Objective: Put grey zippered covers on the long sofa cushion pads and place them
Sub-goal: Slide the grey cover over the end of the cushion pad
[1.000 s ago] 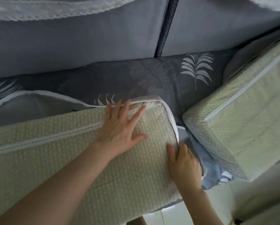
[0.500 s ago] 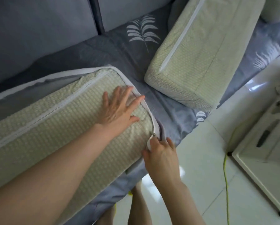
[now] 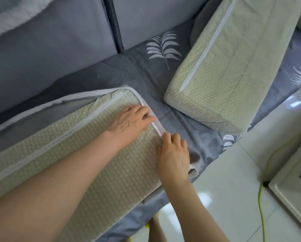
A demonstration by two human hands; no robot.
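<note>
Grey sofa backrests [image 3: 59,49] fill the view from 9 to 12 o'clock, and glossy white floor [image 3: 224,198] with a yellow-green cable [image 3: 261,206] lies at 4 o'clock. On the leaf-print seat [image 3: 162,48] lies a woven green cushion pad [image 3: 93,154], partly inside its grey cover [image 3: 32,119]. The left hand [image 3: 128,123] rests on the pad's end, fingers curled onto the white zipper edge [image 3: 156,130]. At 5 o'clock from it, the right hand [image 3: 174,154] pinches that same edge, possibly at the slider. A second pad [image 3: 224,75] sits uncovered at 2 o'clock, apart from the first.
</note>
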